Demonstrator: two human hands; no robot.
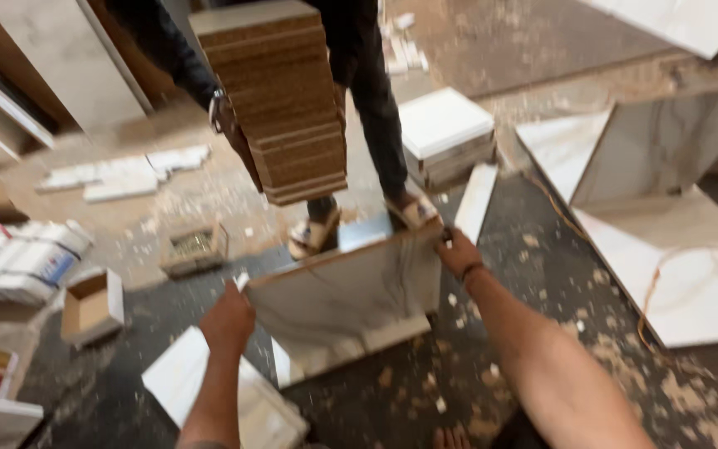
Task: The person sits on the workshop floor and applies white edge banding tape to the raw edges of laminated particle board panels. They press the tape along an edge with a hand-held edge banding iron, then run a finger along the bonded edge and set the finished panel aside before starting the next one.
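Note:
A large glossy white marble-look tile (pixel 346 295) stands tilted on the dark floor in front of me. My left hand (pixel 228 318) grips its upper left corner. On the upper right corner my right hand (pixel 459 252) holds the edge, a dark band around the wrist. Just behind the tile stands another person (pixel 367 100) in dark trousers and sandals, carrying a tall stack of brown-backed tiles (pixel 280 100) with one hand (pixel 228 120) under its side.
More white tiles lie around: one flat by my left arm (pixel 184 378), a stack (pixel 445 133) behind, large slabs (pixel 691 274) at right with an orange cord (pixel 650 291). Small cardboard boxes (pixel 91 306) and packages (pixel 31 258) sit at left. Debris and dust cover the floor.

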